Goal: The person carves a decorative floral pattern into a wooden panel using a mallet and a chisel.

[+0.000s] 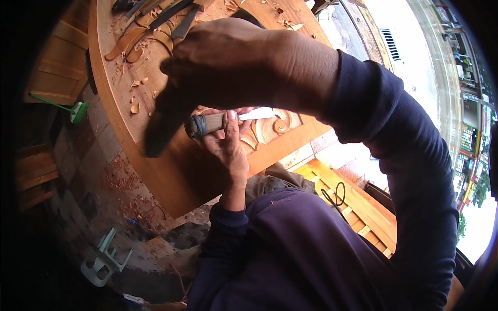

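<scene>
The left hand (228,141) is pinching a chisel (213,123) between its fingers; carved scrolls (281,124) are already standing in relief just beyond them. The right hand (212,54) is seemingly gripping a blurred, dark mallet (165,124); remaining carving I cannot judge.

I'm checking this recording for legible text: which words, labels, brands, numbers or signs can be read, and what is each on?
Readable text: none.
Storefronts, far right: any lettering is too small and blurred to read.
White-and-blue item, lower left: any marking is too small to read.
Chisel and board: no lettering shows.
</scene>
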### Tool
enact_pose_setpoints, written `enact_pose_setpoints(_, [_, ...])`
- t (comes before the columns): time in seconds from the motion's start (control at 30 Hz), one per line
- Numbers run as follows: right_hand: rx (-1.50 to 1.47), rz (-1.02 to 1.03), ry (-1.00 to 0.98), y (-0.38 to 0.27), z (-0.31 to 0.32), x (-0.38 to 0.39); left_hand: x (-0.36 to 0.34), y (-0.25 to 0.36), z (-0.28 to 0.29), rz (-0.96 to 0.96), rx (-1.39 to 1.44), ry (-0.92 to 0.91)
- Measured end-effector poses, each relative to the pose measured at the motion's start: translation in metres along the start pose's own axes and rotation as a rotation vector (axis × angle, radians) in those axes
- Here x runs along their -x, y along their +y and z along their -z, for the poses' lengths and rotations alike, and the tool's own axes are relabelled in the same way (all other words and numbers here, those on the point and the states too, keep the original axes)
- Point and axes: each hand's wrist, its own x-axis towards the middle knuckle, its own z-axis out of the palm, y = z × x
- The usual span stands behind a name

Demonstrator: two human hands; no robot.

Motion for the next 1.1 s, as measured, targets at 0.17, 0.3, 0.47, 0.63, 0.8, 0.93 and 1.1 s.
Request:
enact_pose_setpoints(0.17, [-0.008,0.111,0.137,0.013,-0.006,0.010,-0.002,0.000,-0.007,0.016,0.005,-0.056])
enact_pose_setpoints(0.3, [0.036,-0.052,0.148,0.007,0.003,0.012,0.001,-0.001,-0.001,0.011,0.016,-0.022])
enact_pose_setpoints(0.47, [0.060,-0.104,0.090,0.006,0.012,0.006,-0.002,-0.001,-0.001,0.004,0.005,-0.042])
enact_pose_setpoints(0.63, [0.006,0.000,0.261,0.007,0.002,0.019,-0.005,-0.019,0.011,-0.038,-0.053,-0.084])
enact_pose_setpoints(0.8, [-0.129,0.021,0.229,0.016,0.008,0.017,-0.011,0.006,-0.006,0.013,-0.085,-0.187])
enact_pose_setpoints(0.93, [-0.227,-0.008,0.140,0.022,0.025,0.025,-0.014,0.008,-0.015,0.046,-0.111,-0.211])
enact_pose_setpoints(1.1, [-0.329,-0.018,0.047,0.027,0.050,0.030,-0.018,0.001,-0.012,0.042,-0.060,-0.258])
